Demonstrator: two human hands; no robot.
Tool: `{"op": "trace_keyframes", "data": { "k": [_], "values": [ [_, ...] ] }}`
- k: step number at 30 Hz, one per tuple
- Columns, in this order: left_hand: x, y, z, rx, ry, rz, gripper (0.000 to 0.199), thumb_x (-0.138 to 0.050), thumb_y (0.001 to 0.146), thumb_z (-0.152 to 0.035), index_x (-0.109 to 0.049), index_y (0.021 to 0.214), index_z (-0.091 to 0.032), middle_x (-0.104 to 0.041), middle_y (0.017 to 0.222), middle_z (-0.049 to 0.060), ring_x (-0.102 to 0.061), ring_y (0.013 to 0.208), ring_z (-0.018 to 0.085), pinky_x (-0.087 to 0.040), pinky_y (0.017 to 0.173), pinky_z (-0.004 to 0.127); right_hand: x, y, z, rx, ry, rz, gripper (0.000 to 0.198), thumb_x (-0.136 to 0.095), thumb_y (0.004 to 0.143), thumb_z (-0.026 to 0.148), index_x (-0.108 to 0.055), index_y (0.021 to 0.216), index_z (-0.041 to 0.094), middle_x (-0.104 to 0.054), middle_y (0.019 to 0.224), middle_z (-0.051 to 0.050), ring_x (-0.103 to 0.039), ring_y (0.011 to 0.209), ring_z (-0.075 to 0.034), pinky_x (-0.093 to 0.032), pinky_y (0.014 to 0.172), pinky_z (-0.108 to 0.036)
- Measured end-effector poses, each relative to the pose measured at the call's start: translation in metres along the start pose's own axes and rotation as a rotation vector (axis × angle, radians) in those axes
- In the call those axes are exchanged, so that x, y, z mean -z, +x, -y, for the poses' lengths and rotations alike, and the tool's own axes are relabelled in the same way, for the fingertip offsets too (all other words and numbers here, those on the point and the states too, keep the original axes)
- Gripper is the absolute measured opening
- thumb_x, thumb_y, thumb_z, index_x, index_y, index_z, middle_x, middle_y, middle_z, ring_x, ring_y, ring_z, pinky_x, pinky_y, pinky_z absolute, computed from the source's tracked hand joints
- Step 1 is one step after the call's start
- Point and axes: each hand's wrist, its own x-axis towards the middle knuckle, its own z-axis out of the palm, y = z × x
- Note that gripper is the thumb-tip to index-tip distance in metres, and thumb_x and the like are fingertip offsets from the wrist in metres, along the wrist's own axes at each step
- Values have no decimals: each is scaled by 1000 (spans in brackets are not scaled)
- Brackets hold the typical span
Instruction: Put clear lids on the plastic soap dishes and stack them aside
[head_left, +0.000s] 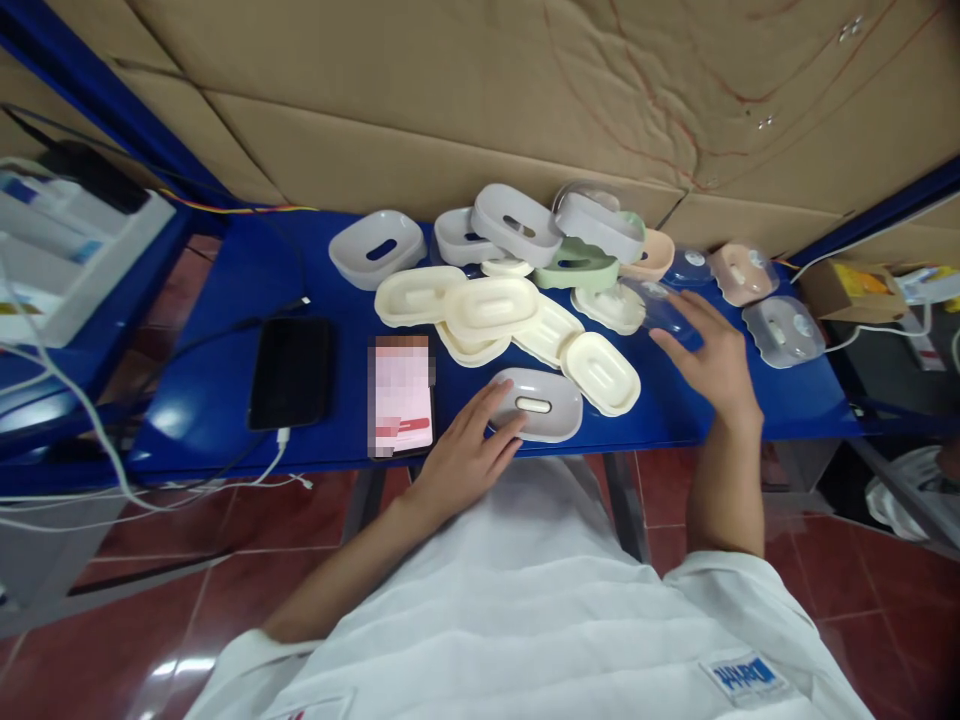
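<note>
At the table's front edge lies a grey oval soap dish (559,420) with a slot in its base, a cream piece showing through the slot. My left hand (472,445) holds its left end, fingers and thumb on the rim. Farther right, my right hand (712,360) reaches over a clear plastic lid (660,308), thumb and fingers apart; whether they touch the lid is unclear. Between my hands are cream oval trays (602,374), several more piled to the left (491,307). Behind them, grey soap dishes (517,225) and a green dish (577,265) are heaped.
A phone with a lit screen (403,395) and a black device on a white cable (290,372) lie left on the blue table (202,400). Lidded dishes, one peach (742,274) and one grey (784,332), sit at the right. A cardboard wall (420,100) rises behind.
</note>
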Motion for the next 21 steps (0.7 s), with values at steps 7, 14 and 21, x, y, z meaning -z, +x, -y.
{"op": "trace_keyframes", "data": {
  "k": [7,14,21],
  "values": [
    [-2,-2,-2,201,-209,-166,83,-76,100,-31,-29,169,-31,-30,176,21,-41,162,37,-49,125,59,-31,-73,91,332,203,135,71,-69,104,37,-41,169,39,-46,172,-6,-46,159,-36,-47,127,-61],
    [-3,-2,1,219,-242,-120,81,-72,103,-35,-27,170,-33,-36,174,18,-43,161,35,-46,128,59,-65,-79,106,466,133,219,87,-71,103,43,-23,175,38,-36,178,-9,-34,165,-39,-45,128,-64],
    [-2,-3,1,238,-254,-75,71,-70,105,-35,-34,167,-32,-39,174,16,-44,161,31,-47,128,51,-69,-92,106,481,14,137,92,-77,99,42,-25,175,35,-43,174,-12,-39,163,-38,-49,125,-60]
  ]
}}
